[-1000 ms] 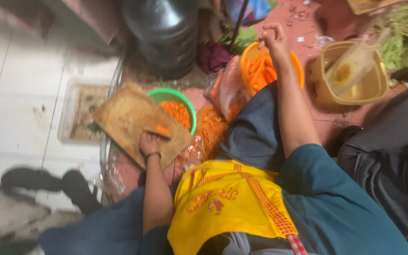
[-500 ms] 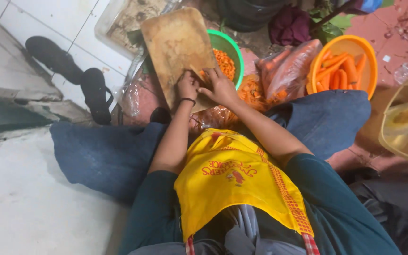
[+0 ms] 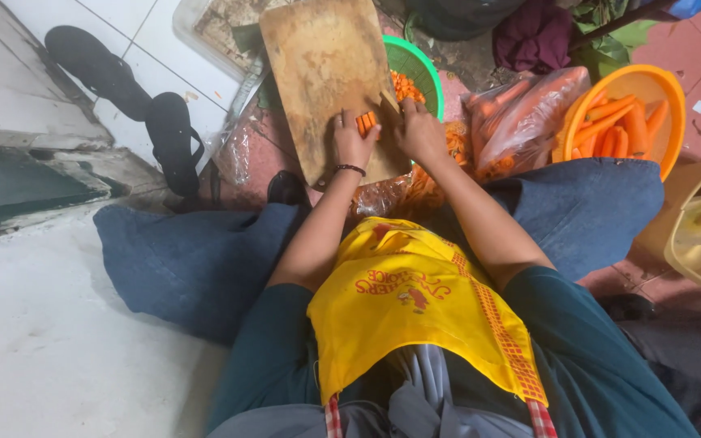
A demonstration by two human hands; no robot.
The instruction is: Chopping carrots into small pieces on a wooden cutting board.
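Sitting cross-legged on the floor, the person works at a large worn wooden chopping board (image 3: 326,73) that leans out from the lap. Beyond the board's far right corner sits a round green plastic basket (image 3: 423,69) of chopped carrot, and well to the right an orange plastic bowl (image 3: 665,101) of whole peeled carrots stands beside a clear plastic bag of carrots (image 3: 521,105). The left hand (image 3: 352,142) has its fingers curled narrowly over a small bundle of orange carrot sticks (image 3: 366,122) near the board's near edge. The right hand (image 3: 419,130) is closed around what seems to be a knife handle; the blade is hard to make out. To cut well, I judge the fingertips should stay tucked back and the sticks level. Half a second ago both hands met at the same spot on the board; one second ago the right hand reached into the orange bowl.
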